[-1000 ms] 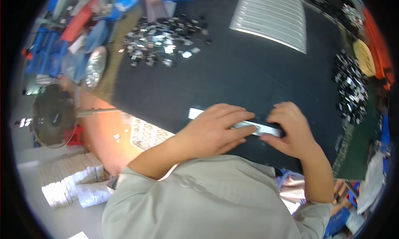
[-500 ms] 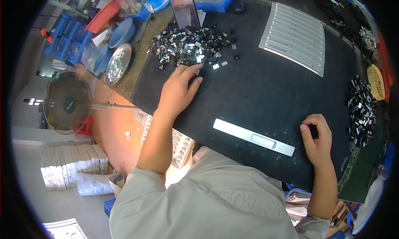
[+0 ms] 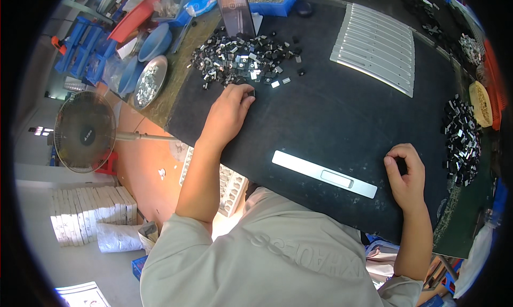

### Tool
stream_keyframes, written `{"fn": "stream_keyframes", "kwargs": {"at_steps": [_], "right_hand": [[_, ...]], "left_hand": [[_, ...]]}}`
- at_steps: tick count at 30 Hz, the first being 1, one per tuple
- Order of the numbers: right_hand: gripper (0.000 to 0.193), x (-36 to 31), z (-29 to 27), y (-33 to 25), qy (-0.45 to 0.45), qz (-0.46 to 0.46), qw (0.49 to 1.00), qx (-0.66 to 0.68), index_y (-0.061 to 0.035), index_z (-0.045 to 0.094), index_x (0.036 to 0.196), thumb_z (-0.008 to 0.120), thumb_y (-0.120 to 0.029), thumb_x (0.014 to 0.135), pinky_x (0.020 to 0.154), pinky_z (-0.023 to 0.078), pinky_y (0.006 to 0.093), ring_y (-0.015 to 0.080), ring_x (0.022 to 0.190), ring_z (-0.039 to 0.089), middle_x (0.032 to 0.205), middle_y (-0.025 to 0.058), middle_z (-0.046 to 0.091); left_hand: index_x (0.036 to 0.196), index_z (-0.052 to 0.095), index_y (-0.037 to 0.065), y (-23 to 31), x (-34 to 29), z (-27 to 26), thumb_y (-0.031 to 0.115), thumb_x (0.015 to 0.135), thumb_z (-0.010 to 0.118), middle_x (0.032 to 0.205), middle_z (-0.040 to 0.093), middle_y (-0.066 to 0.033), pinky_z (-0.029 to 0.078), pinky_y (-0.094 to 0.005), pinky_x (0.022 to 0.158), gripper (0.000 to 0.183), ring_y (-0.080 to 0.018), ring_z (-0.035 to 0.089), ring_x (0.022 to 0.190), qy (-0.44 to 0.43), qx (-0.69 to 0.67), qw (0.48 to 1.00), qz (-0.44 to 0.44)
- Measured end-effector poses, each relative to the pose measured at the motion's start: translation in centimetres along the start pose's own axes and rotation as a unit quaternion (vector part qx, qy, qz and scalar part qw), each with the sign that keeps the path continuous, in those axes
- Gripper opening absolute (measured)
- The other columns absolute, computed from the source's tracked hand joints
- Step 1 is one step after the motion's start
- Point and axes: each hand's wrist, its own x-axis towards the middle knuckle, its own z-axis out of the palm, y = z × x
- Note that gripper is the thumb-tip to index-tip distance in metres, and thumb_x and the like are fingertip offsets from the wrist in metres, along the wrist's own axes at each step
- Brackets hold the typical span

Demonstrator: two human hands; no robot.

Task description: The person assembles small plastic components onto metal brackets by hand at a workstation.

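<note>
At 10 o'clock from the slotted silver strip [image 3: 296, 165], the left hand [image 3: 226, 115] closes thumb and forefinger on a small dark piece [image 3: 253, 94], its forearm pointing toward 1 o'clock, near the pile of black-and-silver pieces [image 3: 240, 58]. At the strip's 3 o'clock, the right hand [image 3: 409, 179] curls loosely closed, forearm toward 12 o'clock. The strip lies flat on the black mat [image 3: 320, 120], apart from both hands.

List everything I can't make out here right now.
- Head view, left hand: its own fingers hide whether it pinches anything.
- Head view, right hand: curled fingers hide its palm.
- Head view, left pile: pieces overlap, too small to count.
- Head view, shirt: cut off by the lower edge.
</note>
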Motion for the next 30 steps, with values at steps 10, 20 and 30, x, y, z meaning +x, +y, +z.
{"fn": "stream_keyframes", "kwargs": {"at_steps": [10, 20, 30], "right_hand": [[0.026, 1.4, 0.7, -5.0, -0.03, -0.217, 0.974, -0.057, -0.0055, 0.073, 0.109, 0.084, 0.0, 0.086, 0.075, 0.056, 0.0422, 0.0311, 0.086, 0.071, 0.102, 0.0112, 0.075], [0.023, 1.6, 5.2, -5.4, 0.033, -0.212, 0.972, 0.097, -0.0056, 0.072, 0.108, 0.086, -0.001, 0.09, 0.072, 0.058, 0.0393, 0.0292, 0.085, 0.074, 0.1, 0.0099, 0.075], [0.023, 1.1, 4.0, -4.9, 0.072, -0.179, 0.973, 0.125, -0.0046, 0.071, 0.107, 0.084, 0.002, 0.089, 0.073, 0.061, 0.0364, 0.0279, 0.087, 0.076, 0.102, 0.0134, 0.078]], "left_hand": [[0.136, 0.066, 0.003, 7.2, -3.0, 0.5, 0.023, 0.111, 0.075, 0.108, 0.067, 0.0001, 0.049, -0.0259, 0.079, 0.034, -0.0086, 0.059, 0.088, -0.142, -0.618, 0.761, -0.138], [0.142, 0.061, 0.004, 14.5, -5.1, 3.9, 0.021, 0.117, 0.064, 0.113, 0.068, -0.0005, 0.053, -0.0279, 0.087, 0.031, -0.0093, 0.061, 0.097, -0.299, -0.732, 0.599, -0.124], [0.141, 0.063, 0.004, 14.5, -5.4, 3.7, 0.007, 0.111, 0.067, 0.12, 0.072, -0.0068, 0.056, -0.0304, 0.094, 0.03, -0.0129, 0.066, 0.105, -0.232, -0.75, 0.61, -0.104]]}}
